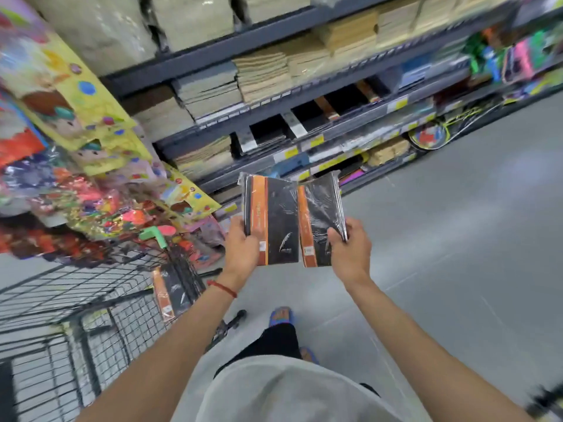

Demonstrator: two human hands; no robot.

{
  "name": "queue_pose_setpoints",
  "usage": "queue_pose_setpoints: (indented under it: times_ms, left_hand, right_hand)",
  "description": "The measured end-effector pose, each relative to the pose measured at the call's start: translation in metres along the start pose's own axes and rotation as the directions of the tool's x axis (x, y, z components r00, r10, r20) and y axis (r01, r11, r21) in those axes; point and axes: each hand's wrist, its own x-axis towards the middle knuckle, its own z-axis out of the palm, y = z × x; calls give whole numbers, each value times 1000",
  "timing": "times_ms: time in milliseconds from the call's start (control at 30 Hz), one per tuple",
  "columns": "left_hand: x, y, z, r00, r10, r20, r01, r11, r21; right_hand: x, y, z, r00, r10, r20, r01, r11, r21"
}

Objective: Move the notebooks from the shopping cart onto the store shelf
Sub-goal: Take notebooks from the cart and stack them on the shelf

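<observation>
Each hand, left hand (pixel 242 249) and right hand (pixel 350 254), grips a notebook pack; another pack (pixel 170 292) stands in the cart (pixel 76 300).

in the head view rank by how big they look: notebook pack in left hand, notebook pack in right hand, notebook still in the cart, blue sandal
1-2. left-hand notebook pack and right-hand notebook pack: about alike, not ranked.
3. notebook in the cart: smaller, partly behind wire.
4. blue sandal: smallest, though farther away.
</observation>
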Motion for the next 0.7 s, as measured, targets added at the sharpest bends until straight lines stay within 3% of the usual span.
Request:
queue_pose_setpoints:
  times_ms: [367, 700]
  left_hand:
    - [135, 80, 141, 991, -47, 125, 40, 998, 58]
    - [218, 130, 237, 993, -108, 36, 105, 991, 87]
  right_hand:
    - [185, -17, -51, 990, 118, -83, -120, 993, -17]
    - [338, -26, -72, 983, 185, -1, -184, 977, -105]
